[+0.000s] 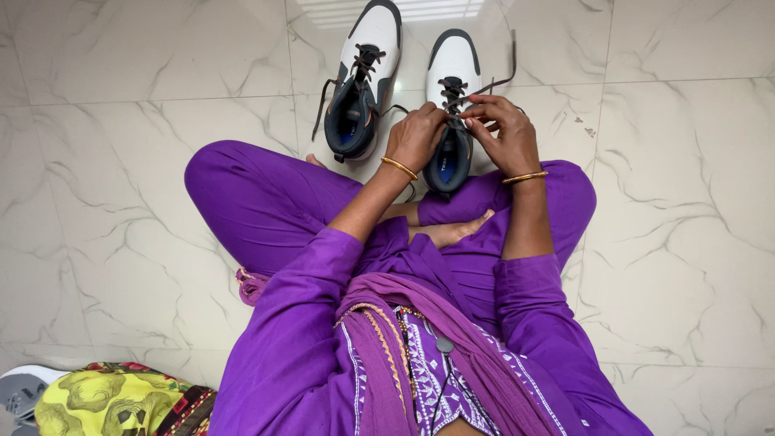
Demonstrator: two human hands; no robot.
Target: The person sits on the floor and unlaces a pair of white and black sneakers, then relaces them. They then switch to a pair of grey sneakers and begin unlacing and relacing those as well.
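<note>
I sit cross-legged on a marble floor in purple clothes. Two white and dark grey sneakers stand side by side in front of my knees. My left hand (416, 137) rests on the right sneaker (452, 73) at its tongue and pinches the dark lace (452, 93). My right hand (504, 129) grips the same lace on the other side, and one lace end trails up to the right. The left sneaker (363, 73) stands untouched, its laces loose and hanging to the floor. Each wrist carries a gold bangle.
White marble floor tiles (121, 161) surround me. A yellow and green patterned cloth bag (113, 400) lies at the lower left, with a grey and white object (20, 387) beside it at the frame edge.
</note>
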